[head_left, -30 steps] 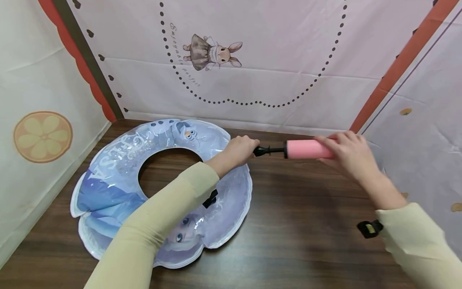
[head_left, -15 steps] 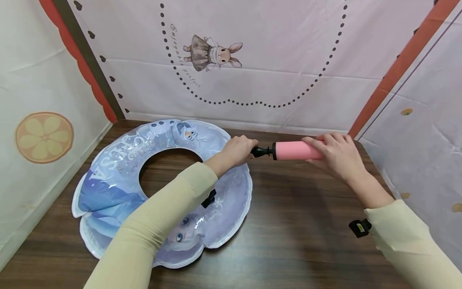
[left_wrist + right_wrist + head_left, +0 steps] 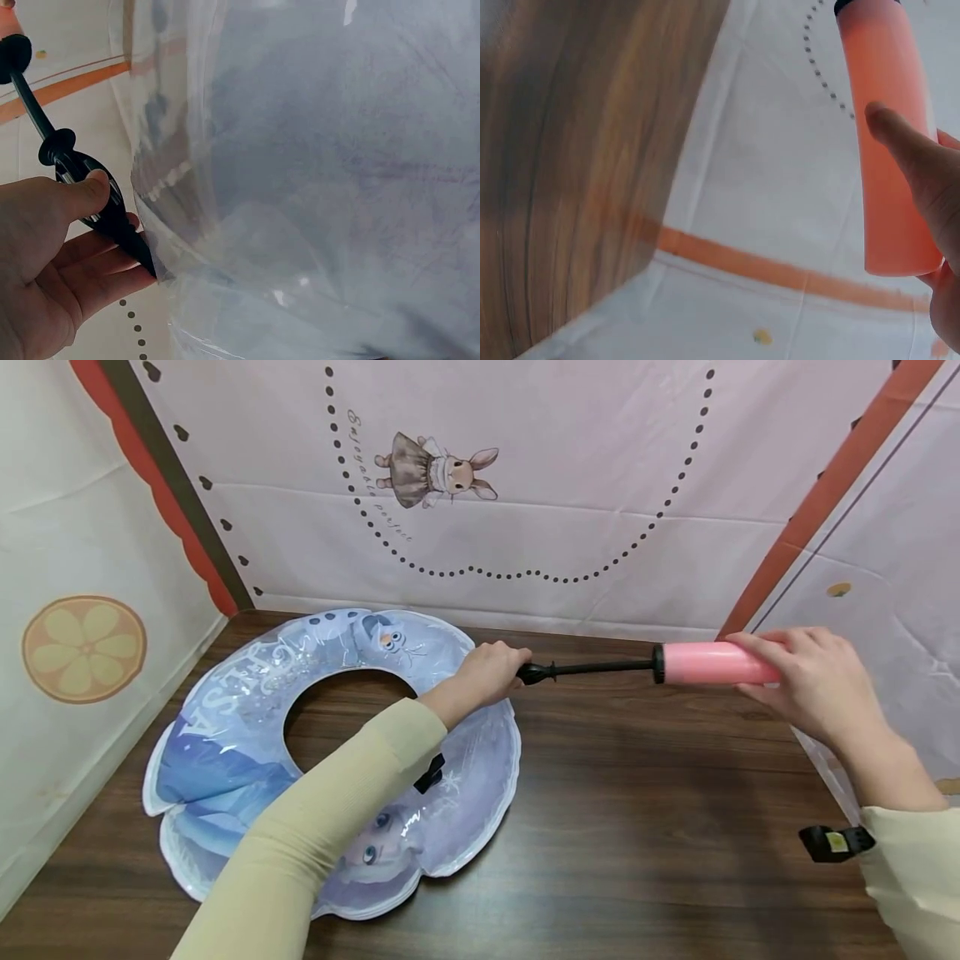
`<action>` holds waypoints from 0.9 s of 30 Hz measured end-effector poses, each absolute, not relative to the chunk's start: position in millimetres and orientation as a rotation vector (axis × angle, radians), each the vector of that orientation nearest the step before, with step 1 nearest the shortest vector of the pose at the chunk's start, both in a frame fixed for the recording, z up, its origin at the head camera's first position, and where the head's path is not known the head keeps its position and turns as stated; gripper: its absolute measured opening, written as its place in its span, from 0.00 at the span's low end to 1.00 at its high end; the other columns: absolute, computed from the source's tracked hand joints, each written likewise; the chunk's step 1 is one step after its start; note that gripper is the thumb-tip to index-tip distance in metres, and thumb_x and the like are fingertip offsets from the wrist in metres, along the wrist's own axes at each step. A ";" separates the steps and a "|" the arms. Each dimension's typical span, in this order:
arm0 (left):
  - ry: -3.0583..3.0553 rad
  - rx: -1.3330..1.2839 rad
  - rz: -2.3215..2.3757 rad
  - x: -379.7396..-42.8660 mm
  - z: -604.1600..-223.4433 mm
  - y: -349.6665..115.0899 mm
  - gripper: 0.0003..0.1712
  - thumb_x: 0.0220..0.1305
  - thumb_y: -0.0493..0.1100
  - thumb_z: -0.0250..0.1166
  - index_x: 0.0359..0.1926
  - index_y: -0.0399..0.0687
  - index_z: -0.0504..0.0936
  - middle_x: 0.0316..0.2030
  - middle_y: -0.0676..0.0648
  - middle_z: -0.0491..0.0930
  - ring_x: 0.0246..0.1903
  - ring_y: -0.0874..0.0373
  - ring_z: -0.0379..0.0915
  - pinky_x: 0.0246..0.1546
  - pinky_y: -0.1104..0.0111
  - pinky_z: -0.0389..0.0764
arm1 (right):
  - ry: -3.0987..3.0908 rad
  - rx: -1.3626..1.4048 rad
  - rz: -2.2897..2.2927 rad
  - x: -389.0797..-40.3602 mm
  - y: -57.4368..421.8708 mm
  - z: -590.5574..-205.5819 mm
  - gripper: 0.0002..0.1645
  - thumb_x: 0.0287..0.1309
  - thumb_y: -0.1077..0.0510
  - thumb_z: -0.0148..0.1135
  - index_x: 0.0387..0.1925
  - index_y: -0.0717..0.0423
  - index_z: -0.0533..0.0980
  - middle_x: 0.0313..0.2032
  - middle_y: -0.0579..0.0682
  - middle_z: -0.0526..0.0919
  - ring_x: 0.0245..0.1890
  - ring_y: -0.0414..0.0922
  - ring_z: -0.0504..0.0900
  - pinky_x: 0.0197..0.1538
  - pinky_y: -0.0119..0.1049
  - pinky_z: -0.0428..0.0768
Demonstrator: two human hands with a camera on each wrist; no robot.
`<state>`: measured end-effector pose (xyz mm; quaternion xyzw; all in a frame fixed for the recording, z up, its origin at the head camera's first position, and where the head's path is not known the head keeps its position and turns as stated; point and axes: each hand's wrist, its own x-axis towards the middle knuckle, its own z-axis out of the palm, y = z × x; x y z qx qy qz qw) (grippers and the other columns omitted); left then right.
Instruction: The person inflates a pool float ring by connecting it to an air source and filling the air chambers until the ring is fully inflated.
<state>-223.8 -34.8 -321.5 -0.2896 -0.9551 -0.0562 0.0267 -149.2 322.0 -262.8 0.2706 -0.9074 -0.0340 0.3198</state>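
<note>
A hand pump with a pink barrel (image 3: 705,662) and a black end stretches sideways above the table, its thin black rod (image 3: 607,667) drawn well out. My right hand (image 3: 817,681) grips the barrel near its far right end; the right wrist view shows the thumb along the pink side. My left hand (image 3: 487,672) holds the black handle-and-nozzle end (image 3: 109,202) between thumb and fingers. In the left wrist view its tapered tip meets the edge of a swim ring (image 3: 480,793), blue and purple with cartoon prints. Whether the tip sits inside a valve is hidden.
The swim ring lies on the left of the dark wooden table (image 3: 637,860), partly under my left sleeve (image 3: 352,810). Printed cloth walls (image 3: 570,460) enclose the table at the back and both sides. Small black wrist devices show at both cuffs.
My right hand first moved left, pushing the barrel in along the rod, then pulled it far to the right, exposing more rod. The left hand stayed nearly in place at the ring's edge.
</note>
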 end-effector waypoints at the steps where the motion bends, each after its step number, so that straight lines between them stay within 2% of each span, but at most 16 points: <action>1: -2.943 -0.905 -0.171 -223.3 -321.6 -34.7 0.10 0.59 0.45 0.63 0.40 0.49 0.75 0.35 0.47 0.81 0.33 0.52 0.78 0.33 0.61 0.78 | -2.380 0.727 -0.090 -150.1 315.2 -265.5 0.49 0.51 0.21 0.25 0.48 0.50 0.75 0.33 0.62 0.77 0.36 0.63 0.73 0.38 0.59 0.67; 2: -2.934 -0.914 -0.168 -222.7 -321.5 -34.5 0.10 0.59 0.45 0.63 0.40 0.49 0.76 0.35 0.47 0.81 0.34 0.52 0.78 0.34 0.61 0.78 | -2.371 0.750 -0.093 -151.6 306.4 -269.1 0.47 0.53 0.22 0.27 0.49 0.50 0.75 0.33 0.62 0.77 0.36 0.63 0.73 0.37 0.58 0.68; 4: -2.923 -0.926 -0.165 -221.2 -321.3 -33.8 0.09 0.59 0.45 0.63 0.40 0.48 0.76 0.35 0.47 0.82 0.34 0.51 0.78 0.34 0.60 0.78 | -2.358 0.785 -0.099 -155.3 285.0 -277.3 0.37 0.54 0.26 0.46 0.50 0.49 0.75 0.34 0.62 0.77 0.36 0.63 0.74 0.36 0.58 0.68; 7: -2.909 -0.920 -0.162 -219.7 -321.3 -32.6 0.09 0.58 0.44 0.64 0.38 0.48 0.76 0.34 0.48 0.82 0.34 0.51 0.78 0.34 0.60 0.78 | -2.354 0.787 -0.104 -160.2 254.2 -287.6 0.33 0.43 0.41 0.69 0.51 0.48 0.74 0.35 0.61 0.76 0.37 0.62 0.73 0.36 0.58 0.68; 9: -2.908 -0.908 -0.173 -219.3 -321.4 -32.1 0.08 0.57 0.43 0.65 0.37 0.49 0.77 0.33 0.48 0.82 0.33 0.53 0.78 0.33 0.61 0.78 | -2.339 0.778 -0.101 -163.3 239.1 -292.0 0.36 0.32 0.51 0.76 0.50 0.47 0.74 0.35 0.60 0.76 0.36 0.62 0.73 0.35 0.57 0.68; 10: -2.910 -0.904 -0.178 -219.1 -321.4 -32.3 0.08 0.56 0.43 0.65 0.37 0.49 0.77 0.33 0.49 0.82 0.32 0.53 0.78 0.33 0.61 0.78 | -2.330 0.774 -0.101 -164.5 233.7 -293.9 0.36 0.31 0.51 0.76 0.49 0.47 0.74 0.35 0.59 0.76 0.36 0.61 0.73 0.34 0.56 0.68; 13: -2.915 -0.903 -0.189 -219.0 -320.9 -33.3 0.08 0.56 0.42 0.66 0.37 0.49 0.77 0.33 0.49 0.81 0.32 0.54 0.77 0.32 0.62 0.77 | -2.328 0.774 -0.080 -166.8 224.8 -298.0 0.34 0.32 0.51 0.76 0.48 0.47 0.74 0.34 0.58 0.77 0.35 0.59 0.72 0.34 0.54 0.68; 18: -2.929 -0.903 -0.179 -219.7 -320.0 -34.9 0.09 0.56 0.43 0.65 0.38 0.49 0.77 0.34 0.49 0.82 0.33 0.54 0.78 0.34 0.61 0.78 | -2.351 0.805 -0.073 -165.7 232.8 -298.0 0.37 0.31 0.50 0.76 0.50 0.47 0.74 0.35 0.58 0.78 0.36 0.60 0.74 0.35 0.55 0.69; 19: -2.931 -0.903 -0.177 -220.2 -320.1 -35.1 0.09 0.56 0.43 0.65 0.38 0.49 0.77 0.34 0.49 0.82 0.34 0.54 0.78 0.34 0.61 0.78 | -2.359 0.816 -0.075 -164.6 237.4 -296.8 0.36 0.35 0.46 0.75 0.50 0.47 0.74 0.35 0.58 0.78 0.37 0.60 0.75 0.35 0.55 0.69; 20: -2.935 -0.905 -0.176 -220.5 -320.1 -35.2 0.09 0.57 0.43 0.65 0.38 0.49 0.77 0.35 0.49 0.82 0.34 0.53 0.78 0.34 0.61 0.78 | -2.366 0.828 -0.074 -163.4 242.8 -295.3 0.35 0.40 0.40 0.71 0.51 0.47 0.74 0.35 0.58 0.78 0.37 0.60 0.75 0.35 0.55 0.69; 22: -2.940 -0.910 -0.180 -221.8 -320.4 -35.6 0.09 0.58 0.44 0.64 0.39 0.49 0.77 0.36 0.48 0.82 0.35 0.53 0.78 0.35 0.61 0.78 | -2.380 0.841 -0.070 -160.9 255.4 -291.8 0.36 0.50 0.30 0.56 0.53 0.47 0.73 0.35 0.59 0.78 0.37 0.60 0.75 0.34 0.55 0.69; 25: -2.933 -0.915 -0.185 -224.4 -321.3 -37.3 0.10 0.58 0.44 0.64 0.41 0.49 0.77 0.37 0.47 0.82 0.35 0.51 0.79 0.34 0.61 0.78 | -2.409 0.836 -0.063 -158.2 276.8 -285.7 0.44 0.54 0.24 0.29 0.53 0.48 0.73 0.34 0.60 0.78 0.36 0.60 0.74 0.34 0.56 0.70; 27: -2.930 -0.903 -0.177 -226.5 -322.0 -39.5 0.11 0.58 0.44 0.64 0.42 0.50 0.77 0.37 0.47 0.82 0.36 0.50 0.79 0.35 0.60 0.78 | -2.438 0.807 -0.061 -156.3 292.3 -281.6 0.47 0.53 0.23 0.27 0.53 0.49 0.73 0.34 0.61 0.78 0.35 0.61 0.74 0.34 0.57 0.70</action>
